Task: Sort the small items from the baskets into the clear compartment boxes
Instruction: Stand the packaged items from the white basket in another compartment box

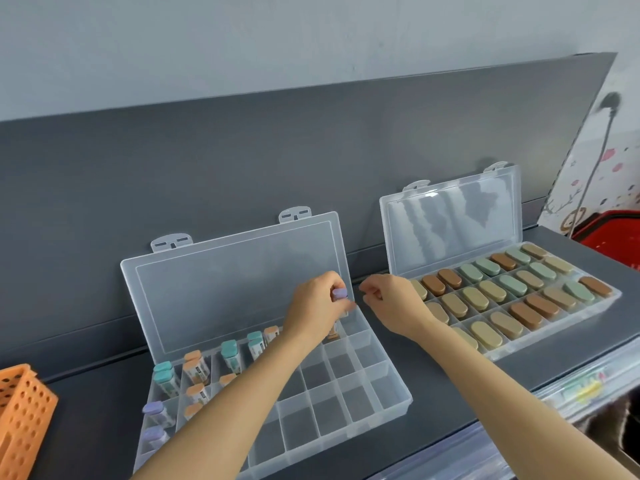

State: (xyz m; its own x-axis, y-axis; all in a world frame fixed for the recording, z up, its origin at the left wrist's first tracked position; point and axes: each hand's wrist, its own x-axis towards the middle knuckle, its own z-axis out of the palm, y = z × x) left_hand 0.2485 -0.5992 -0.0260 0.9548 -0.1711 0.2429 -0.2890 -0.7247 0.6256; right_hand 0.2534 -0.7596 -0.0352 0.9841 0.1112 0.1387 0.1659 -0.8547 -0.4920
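Your left hand (318,303) grips a purple-capped tube (339,293); dropped slanted, it could land in the wrong compartment of the box (388,362) beneath. Right hand (388,299) curls, contents unclear.

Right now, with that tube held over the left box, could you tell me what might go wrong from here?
The left hand grips a purple-capped tube over the far right end of the left box, while the other purple-capped tubes stand at its near left: it may land unsorted. The left forearm crosses over the upright orange-capped tubes, and could tip them when pulled back. The open lid, just behind the hand, might be knocked.
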